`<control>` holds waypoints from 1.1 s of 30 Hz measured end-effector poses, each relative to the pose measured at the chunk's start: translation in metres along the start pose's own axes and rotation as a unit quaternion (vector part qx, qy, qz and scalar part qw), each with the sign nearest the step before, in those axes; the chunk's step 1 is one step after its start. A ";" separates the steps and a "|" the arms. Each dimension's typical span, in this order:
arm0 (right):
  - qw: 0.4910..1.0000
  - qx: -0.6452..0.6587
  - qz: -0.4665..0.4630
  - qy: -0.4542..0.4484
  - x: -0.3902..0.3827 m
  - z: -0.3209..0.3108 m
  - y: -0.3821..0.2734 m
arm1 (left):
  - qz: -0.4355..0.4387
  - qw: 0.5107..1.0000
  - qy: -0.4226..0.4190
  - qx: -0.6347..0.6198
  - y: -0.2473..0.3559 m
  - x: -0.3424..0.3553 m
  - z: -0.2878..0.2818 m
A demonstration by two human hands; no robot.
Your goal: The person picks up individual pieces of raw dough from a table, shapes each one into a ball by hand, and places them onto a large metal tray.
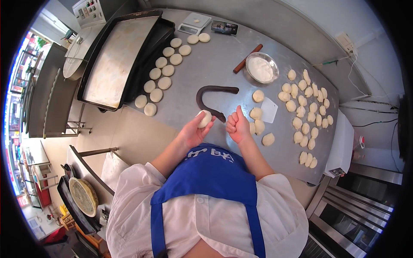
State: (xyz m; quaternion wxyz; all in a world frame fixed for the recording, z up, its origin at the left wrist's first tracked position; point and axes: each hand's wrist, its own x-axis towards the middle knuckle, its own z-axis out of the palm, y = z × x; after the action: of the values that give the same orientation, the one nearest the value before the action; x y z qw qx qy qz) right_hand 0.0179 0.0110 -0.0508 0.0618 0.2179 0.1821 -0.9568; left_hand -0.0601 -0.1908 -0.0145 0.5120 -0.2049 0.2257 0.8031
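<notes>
The pale round ball of dough (204, 118) sits cupped in the left hand (194, 129), above the near edge of the grey steel table (206, 64); its underside is hidden by the palm and fingers, so its full shape cannot be made out. It is roughly round, with no clear long axis. The left hand is curled around it, grasping it from below and behind.

The right hand (237, 124) is clenched into a fist just beside the ball, thumb uppermost; whether anything is pinched inside cannot be told. Between and just beyond the two hands lies a dark brown rope of paste (209, 95), bent into a hook: one arm runs along the table's length, the other comes toward the near edge, its near end at the ball.

Right of the fist lie plain dough pieces (305, 112), spread toward the table's right end. Flattened filled rounds (162, 71) line up in two rows beside a black baking tray (118, 60) at the left end. A steel bowl of white flour (261, 68) stands near the far edge.
</notes>
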 end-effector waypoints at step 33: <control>0.582 -0.661 -0.471 -0.050 -0.012 0.069 0.002 | 0.070 0.981 -0.086 0.161 -0.021 -0.016 0.067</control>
State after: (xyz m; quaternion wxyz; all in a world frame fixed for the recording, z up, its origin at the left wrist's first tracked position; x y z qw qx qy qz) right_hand 0.0015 -0.0163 0.0114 -0.2611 -0.0475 0.8380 -0.4768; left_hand -0.0415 -0.1564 0.0463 0.4983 -0.0337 0.3214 0.8045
